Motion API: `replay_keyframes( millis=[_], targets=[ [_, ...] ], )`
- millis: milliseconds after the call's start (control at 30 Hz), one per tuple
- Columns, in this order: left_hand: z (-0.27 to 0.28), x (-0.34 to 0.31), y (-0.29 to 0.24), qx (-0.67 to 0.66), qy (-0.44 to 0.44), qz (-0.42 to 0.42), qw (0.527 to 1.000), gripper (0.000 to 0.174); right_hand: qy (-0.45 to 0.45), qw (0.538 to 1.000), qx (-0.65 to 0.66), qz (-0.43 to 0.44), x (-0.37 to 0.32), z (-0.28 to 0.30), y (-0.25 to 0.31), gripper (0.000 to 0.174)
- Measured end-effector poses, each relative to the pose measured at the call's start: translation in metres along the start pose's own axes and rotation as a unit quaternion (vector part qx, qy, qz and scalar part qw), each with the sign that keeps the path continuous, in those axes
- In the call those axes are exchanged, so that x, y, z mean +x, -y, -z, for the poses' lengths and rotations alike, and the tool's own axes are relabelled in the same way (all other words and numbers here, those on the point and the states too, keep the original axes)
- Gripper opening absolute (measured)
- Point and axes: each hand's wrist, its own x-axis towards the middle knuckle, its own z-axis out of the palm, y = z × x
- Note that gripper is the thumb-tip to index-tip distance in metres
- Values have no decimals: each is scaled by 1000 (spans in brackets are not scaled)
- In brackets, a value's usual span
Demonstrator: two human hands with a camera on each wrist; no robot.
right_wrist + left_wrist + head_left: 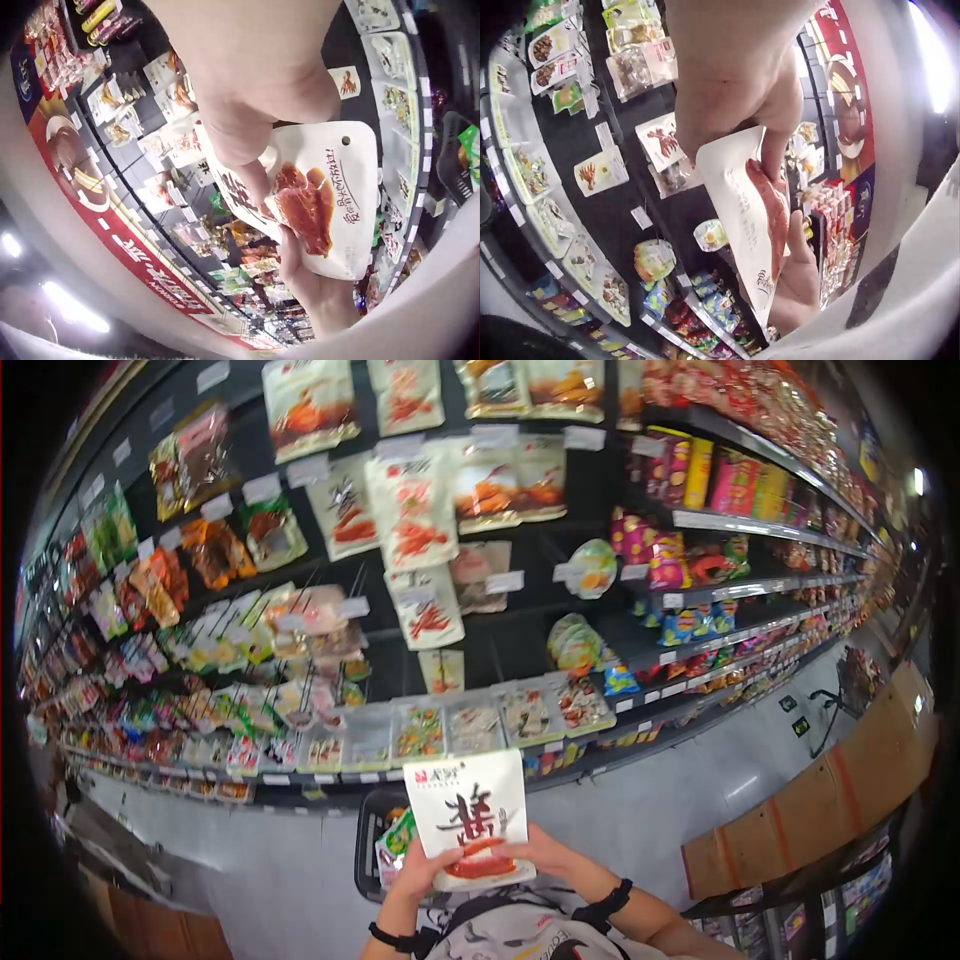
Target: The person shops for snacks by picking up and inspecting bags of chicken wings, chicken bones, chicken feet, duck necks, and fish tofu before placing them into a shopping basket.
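Observation:
Both hands hold a white snack pouch (pixel 465 790) in front of the body, its printed face turned up toward the head camera. The pouch carries large dark lettering and a picture of reddish-brown meat. My left hand (pixel 425 872) grips its lower left edge with the thumb on the front. On the opposite edge, my right hand (pixel 550 852) pinches it the same way, thumb over the picture. The right wrist view shows the pouch's lower part (pixel 352 202) tilted, with a small dark hole near one corner. Fingers behind the pouch are mostly hidden.
A dark shopping basket (pixel 362 850) with a green package (pixel 398 838) stands on the floor behind the pouch. Ahead, shelves hold hanging pouches (pixel 412 510) and bins of small wrapped snacks (pixel 420 732). Cardboard (pixel 810 800) lies to the right of the aisle.

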Motion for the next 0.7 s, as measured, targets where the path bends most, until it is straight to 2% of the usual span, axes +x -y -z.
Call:
replay_keyframes(
  millis=[67,133,267,400,500,600,700],
  targets=[
    [-25,2,16,26,8,30,999,49,16,999,5,29,-24,24,-5,62],
    [-46,4,35,39,18,68,997,45,32,999,38,1,-55,43,-2,69],
    [-104,8,62,54,75,95,991,42,-18,993,111,-35,-105,86,-5,66],
    [-151,15,83,133,111,98,980,41,-57,994,89,6,-136,128,-12,63],
    [-164,8,91,133,116,101,979,41,-76,992,100,-11,-155,139,-9,59],
    [-173,2,86,118,118,105,980,42,-67,995,65,28,-160,134,-1,58],
    [-172,1,94,125,113,103,980,44,-59,997,40,5,-158,146,-7,61]
  ],
)
